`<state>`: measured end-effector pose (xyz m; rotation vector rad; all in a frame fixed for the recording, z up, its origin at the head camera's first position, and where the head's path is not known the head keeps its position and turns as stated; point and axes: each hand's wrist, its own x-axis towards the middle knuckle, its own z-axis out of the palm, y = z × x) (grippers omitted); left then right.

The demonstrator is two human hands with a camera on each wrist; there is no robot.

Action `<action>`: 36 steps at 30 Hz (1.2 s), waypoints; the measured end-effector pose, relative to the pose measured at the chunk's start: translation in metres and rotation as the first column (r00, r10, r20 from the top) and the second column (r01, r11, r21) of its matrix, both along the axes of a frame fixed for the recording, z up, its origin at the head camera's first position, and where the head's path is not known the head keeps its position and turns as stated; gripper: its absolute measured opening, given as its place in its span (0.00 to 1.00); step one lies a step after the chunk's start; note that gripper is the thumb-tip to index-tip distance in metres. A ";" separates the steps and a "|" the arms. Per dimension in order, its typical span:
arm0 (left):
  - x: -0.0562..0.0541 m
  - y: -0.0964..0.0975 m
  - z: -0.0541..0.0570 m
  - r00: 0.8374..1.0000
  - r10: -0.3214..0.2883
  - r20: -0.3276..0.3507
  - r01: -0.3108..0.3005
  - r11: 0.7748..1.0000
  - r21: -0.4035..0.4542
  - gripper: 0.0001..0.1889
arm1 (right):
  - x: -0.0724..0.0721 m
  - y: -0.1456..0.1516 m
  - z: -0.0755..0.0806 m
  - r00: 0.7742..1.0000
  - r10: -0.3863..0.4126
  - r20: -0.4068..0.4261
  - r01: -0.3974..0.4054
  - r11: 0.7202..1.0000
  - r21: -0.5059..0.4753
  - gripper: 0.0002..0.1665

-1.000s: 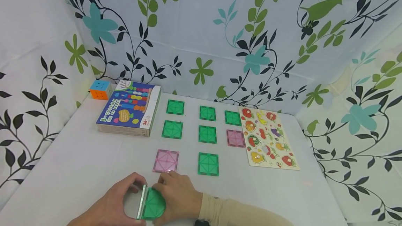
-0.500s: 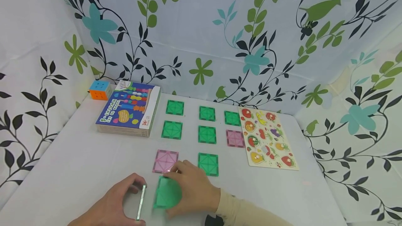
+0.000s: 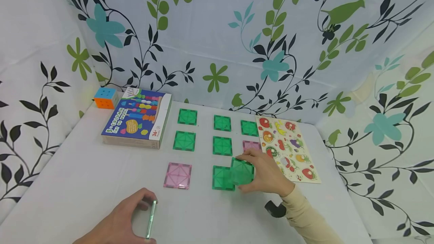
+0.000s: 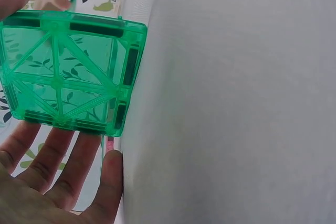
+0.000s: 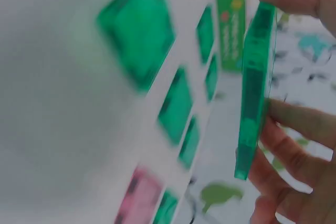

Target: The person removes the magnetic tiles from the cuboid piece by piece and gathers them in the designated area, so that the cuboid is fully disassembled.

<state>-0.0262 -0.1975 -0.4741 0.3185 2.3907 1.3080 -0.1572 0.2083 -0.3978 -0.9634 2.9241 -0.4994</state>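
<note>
My left hand [image 3: 118,217] grips a green square magnetic tile [image 3: 151,219] standing on edge, thumb at one side and fingers at the opposite one. In the left wrist view that see-through tile [image 4: 68,80] shows its cross-ribbed face. Farther right, my right hand [image 3: 268,172] pinches another green magnetic tile [image 3: 243,172] by two opposite edges. In the head view it overlaps the green tile [image 3: 220,178] nearest the front of the middle column. The right wrist view has the held tile [image 5: 255,87] edge-on, with the table's tiles blurred behind. A pink tile [image 3: 178,175] lies left of it.
Several green tiles [image 3: 222,145] lie in columns on the white table [image 3: 84,183]. Another pink tile [image 3: 252,145] sits beside a fruit puzzle board [image 3: 288,148] on the right. At the back left are a blue game box [image 3: 137,118] and a puzzle cube [image 3: 106,98].
My right hand has drawn a green tile away from the one in my left hand and carried it right, past the pink tile. The left hand stays where it was with its tile.
</note>
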 end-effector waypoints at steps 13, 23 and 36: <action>0.000 0.000 0.001 1.000 -0.002 0.031 0.002 1.000 0.000 0.42 | -0.020 0.059 -0.039 0.992 -0.041 0.122 0.013 0.975 0.223 0.44; 0.001 0.001 0.001 1.000 -0.010 -0.010 0.010 1.000 -0.010 0.41 | -0.020 0.063 -0.045 0.994 -0.024 0.111 -0.007 0.964 0.267 0.45; 0.000 0.001 0.000 1.000 -0.001 -0.012 0.001 1.000 -0.016 0.42 | -0.019 0.060 -0.044 0.989 -0.025 0.145 -0.013 0.967 0.255 0.45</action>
